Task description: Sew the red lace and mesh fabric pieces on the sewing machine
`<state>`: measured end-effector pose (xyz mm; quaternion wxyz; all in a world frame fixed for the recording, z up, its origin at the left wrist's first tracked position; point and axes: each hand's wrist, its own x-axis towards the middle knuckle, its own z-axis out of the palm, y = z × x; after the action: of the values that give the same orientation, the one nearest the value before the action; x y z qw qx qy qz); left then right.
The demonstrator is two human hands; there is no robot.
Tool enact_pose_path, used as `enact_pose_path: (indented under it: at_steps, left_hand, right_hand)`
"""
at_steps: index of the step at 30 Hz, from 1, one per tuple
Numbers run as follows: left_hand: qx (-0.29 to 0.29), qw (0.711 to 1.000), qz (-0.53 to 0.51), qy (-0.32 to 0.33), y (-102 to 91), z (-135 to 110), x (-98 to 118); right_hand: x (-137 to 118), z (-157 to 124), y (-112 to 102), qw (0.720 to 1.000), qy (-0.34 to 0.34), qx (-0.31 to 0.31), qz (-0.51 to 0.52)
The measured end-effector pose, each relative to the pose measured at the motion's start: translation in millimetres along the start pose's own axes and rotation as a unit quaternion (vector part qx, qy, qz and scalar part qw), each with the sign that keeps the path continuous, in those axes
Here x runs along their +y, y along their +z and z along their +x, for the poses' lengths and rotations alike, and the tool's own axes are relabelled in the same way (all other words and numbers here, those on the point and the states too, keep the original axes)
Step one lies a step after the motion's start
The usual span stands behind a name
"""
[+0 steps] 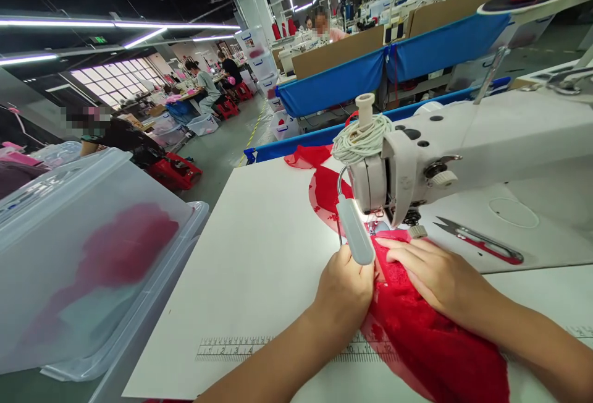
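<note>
A red lace fabric piece [430, 335] runs from under the sewing machine's head [377, 174] down over the table's front edge. My left hand [345, 285] is closed on the fabric's left edge, just below the needle area; its fingertips are partly hidden by a grey lamp [356, 230]. On the right side of the cloth, my right hand [433, 267] lies with its fingers stretched flat, pressing it near the presser foot. The needle itself is mostly hidden. Behind the needle, more sheer red fabric [328, 191] spreads on the table.
Thread snips [482, 241] with a red handle lie on the machine bed at right. The white table [231, 267] has a printed ruler [231, 348] near its front. Translucent plastic bins [92, 254] stand at left. Several people sit at work farther back.
</note>
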<state>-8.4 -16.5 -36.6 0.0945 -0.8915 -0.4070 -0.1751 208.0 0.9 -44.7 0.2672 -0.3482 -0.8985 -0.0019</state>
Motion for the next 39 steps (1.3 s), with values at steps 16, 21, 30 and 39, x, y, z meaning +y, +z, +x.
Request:
enact_pose_path:
  at_steps: [16, 21, 30, 39]
  left_hand:
    - [-0.029, 0.999, 0.023, -0.028, -1.2, 7, -1]
    - [-0.048, 0.998, 0.013, -0.041, -4.3, 11, -1]
    - [-0.048, 0.998, 0.012, -0.049, -4.3, 12, -1]
    - [-0.048, 0.997, 0.010, -0.051, -3.6, 13, -2]
  right_hand:
    - [3, 2, 0, 0.999, 0.028, -0.024, -0.007]
    - [4, 3, -1, 0.998, 0.040, -0.046, -0.001]
    - [2, 5, -2, 0.999, 0.041, -0.032, -0.018]
    - [7, 4, 3, 0.998, 0.055, -0.040, 0.001]
